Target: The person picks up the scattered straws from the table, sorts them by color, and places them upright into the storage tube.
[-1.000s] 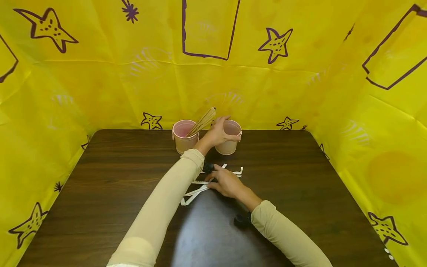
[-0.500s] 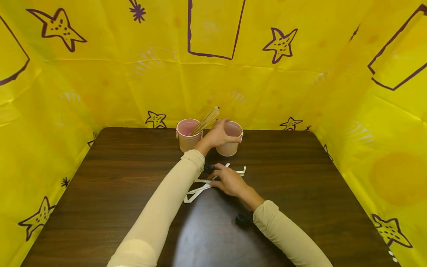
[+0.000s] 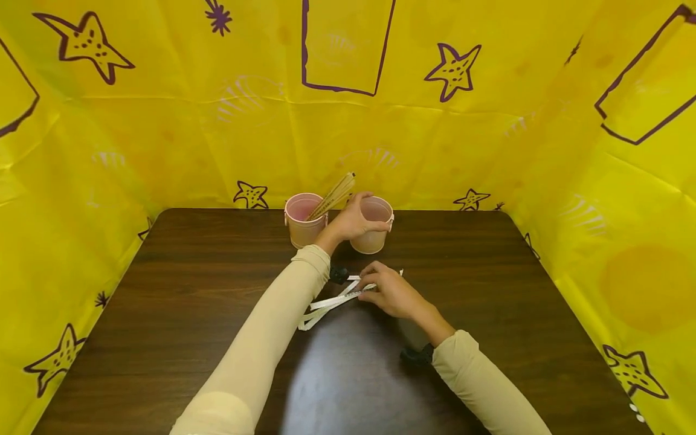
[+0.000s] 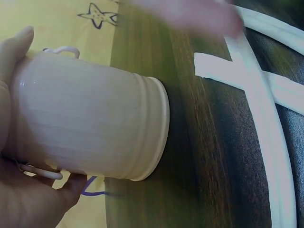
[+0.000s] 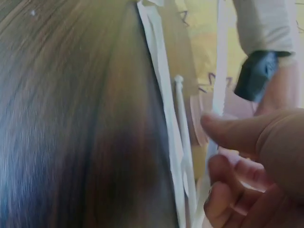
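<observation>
My left hand (image 3: pixel 350 222) grips the rim and side of the right-hand pale pink bucket (image 3: pixel 371 243), which stands upright at the back of the table. In the left wrist view the bucket's side (image 4: pixel 85 114) and a small handle loop (image 4: pixel 66 50) show between thumb and fingers. My right hand (image 3: pixel 396 295) pinches a narrow white paper strip (image 3: pixel 350 295) with printed marks, raised slightly above other white strips (image 3: pixel 309 323) lying crossed on the table. In the right wrist view the held strip (image 5: pixel 219 71) runs past my thumb.
A second pink bucket (image 3: pixel 306 232) stands left of the held one, with slim tan printed sticks (image 3: pixel 333 196) leaning out of it. Behind the dark wooden table (image 3: pixel 179 272) hangs a yellow cloth (image 3: pixel 174 151) with drawn starfish. Both wrists wear black cameras.
The right hand has moved to the right and lifted slightly, drawing one white strip up from the pile. The left hand stays on the bucket.
</observation>
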The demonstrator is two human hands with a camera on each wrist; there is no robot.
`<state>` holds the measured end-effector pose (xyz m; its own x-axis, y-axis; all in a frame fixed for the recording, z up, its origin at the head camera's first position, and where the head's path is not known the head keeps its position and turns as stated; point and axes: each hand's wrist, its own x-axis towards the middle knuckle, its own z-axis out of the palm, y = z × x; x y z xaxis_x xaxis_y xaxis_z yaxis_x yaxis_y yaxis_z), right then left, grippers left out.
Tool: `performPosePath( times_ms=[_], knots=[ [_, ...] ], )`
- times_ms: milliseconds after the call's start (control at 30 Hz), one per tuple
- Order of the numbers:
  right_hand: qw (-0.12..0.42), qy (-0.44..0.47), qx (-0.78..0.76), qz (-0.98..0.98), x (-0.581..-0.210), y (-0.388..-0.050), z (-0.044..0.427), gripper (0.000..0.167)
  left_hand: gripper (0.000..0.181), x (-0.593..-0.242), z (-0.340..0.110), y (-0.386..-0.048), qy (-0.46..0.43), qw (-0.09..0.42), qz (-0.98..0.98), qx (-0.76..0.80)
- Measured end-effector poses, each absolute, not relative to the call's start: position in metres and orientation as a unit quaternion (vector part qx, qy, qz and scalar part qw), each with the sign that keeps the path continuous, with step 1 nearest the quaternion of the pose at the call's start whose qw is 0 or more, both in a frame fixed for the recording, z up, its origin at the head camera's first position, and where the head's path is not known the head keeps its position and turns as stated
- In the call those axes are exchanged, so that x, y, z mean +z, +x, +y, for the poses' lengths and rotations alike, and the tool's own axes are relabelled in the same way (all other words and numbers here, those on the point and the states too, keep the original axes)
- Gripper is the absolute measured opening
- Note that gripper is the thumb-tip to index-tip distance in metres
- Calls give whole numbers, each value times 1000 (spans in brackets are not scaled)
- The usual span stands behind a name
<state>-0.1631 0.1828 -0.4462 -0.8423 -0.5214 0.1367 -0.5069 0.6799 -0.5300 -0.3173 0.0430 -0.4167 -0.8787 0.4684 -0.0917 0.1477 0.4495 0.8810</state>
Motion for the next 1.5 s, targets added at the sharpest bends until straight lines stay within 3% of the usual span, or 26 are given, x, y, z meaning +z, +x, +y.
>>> performPosePath(
  times_ms=[433,867,1200,1333,1500],
  knots=[
    [16,-264,-394,880,-435,-160,221,11,106,-420,42,-317,201,157,833,491],
    [-102,-129,-550,819,-398,-168,233,14,103,-419,42,-318,194,153,830,500],
    [-233,-60,-665,707,-377,-190,227,19,100,-420,43,-318,192,156,828,503],
    [-252,-44,-689,678,-373,-205,225,16,100,-420,43,-317,193,155,826,507],
    [-236,-13,-693,682,-374,-227,223,17,103,-421,42,-318,191,151,825,511]
  ],
)
